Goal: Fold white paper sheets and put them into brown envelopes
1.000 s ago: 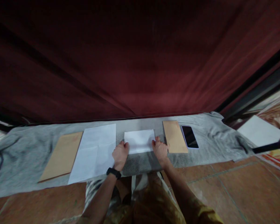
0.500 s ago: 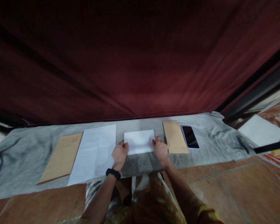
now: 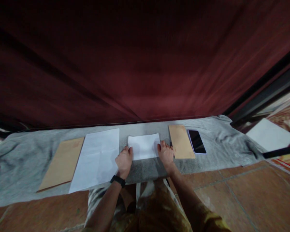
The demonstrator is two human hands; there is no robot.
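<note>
A small folded white paper [image 3: 144, 145] lies on a grey cloth [image 3: 212, 154] in front of me. My left hand [image 3: 124, 161], with a black band on the wrist, rests at the paper's near left corner, fingers curled onto its edge. At the near right corner sits my right hand [image 3: 166, 153], its fingers pressed flat on that edge. Neither hand lifts the paper.
Left of the folded paper lie a larger creased white sheet [image 3: 96, 158] and a brown envelope [image 3: 62, 162]. To the right are a second brown envelope [image 3: 181, 141] and a black phone [image 3: 196, 141]. A dark red curtain [image 3: 140, 64] hangs behind. Another white sheet [image 3: 269, 134] lies far right.
Both hands stay at the folded paper's near corners; they have barely shifted. The view has drifted slightly.
</note>
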